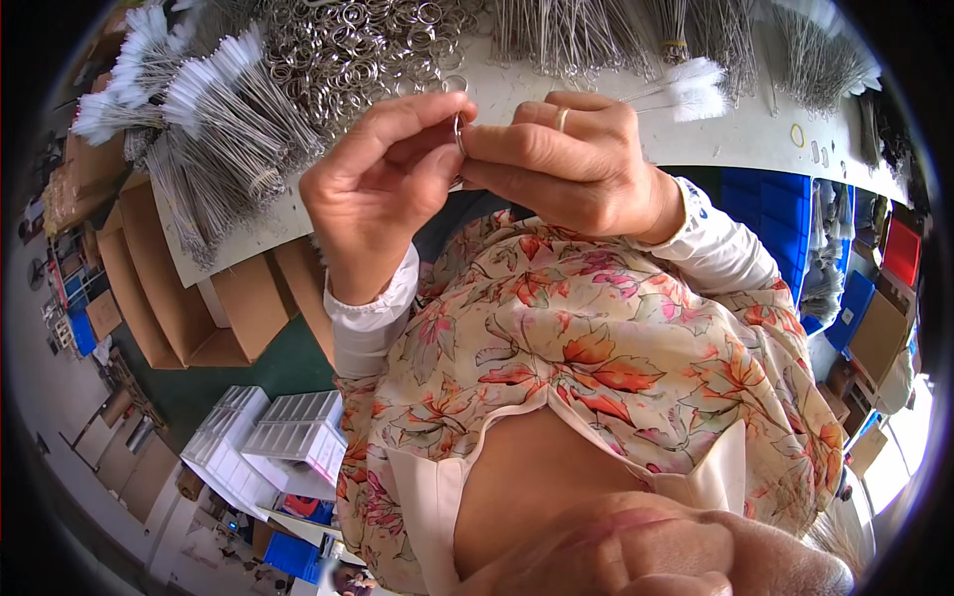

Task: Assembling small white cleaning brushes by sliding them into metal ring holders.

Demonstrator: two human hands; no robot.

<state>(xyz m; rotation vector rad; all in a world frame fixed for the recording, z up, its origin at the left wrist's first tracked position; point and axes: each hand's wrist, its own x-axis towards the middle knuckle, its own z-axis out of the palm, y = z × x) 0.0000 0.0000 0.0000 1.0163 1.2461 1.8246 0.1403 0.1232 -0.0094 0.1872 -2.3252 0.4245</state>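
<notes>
My left hand [383,189] and my right hand [566,159] meet above the front edge of a white worktable [735,134]. Together they pinch one small metal ring [459,131] between thumbs and forefingers. The left hand's fingers curl around it from the left. A band sits on a finger of the right hand. A heap of loose metal rings [368,45] lies on the table just behind the hands. Bundles of thin wire-handled brushes with white bristle tips [199,109] lie at the left, and a few brushes [691,87] lie to the right of the hands.
More wire bundles [566,35] lie along the table's far side. Cardboard boxes [179,298] stand under the table at left, white plastic trays [268,432] lie on the floor, and blue crates [775,214] stand at right. My flowered blouse fills the lower middle.
</notes>
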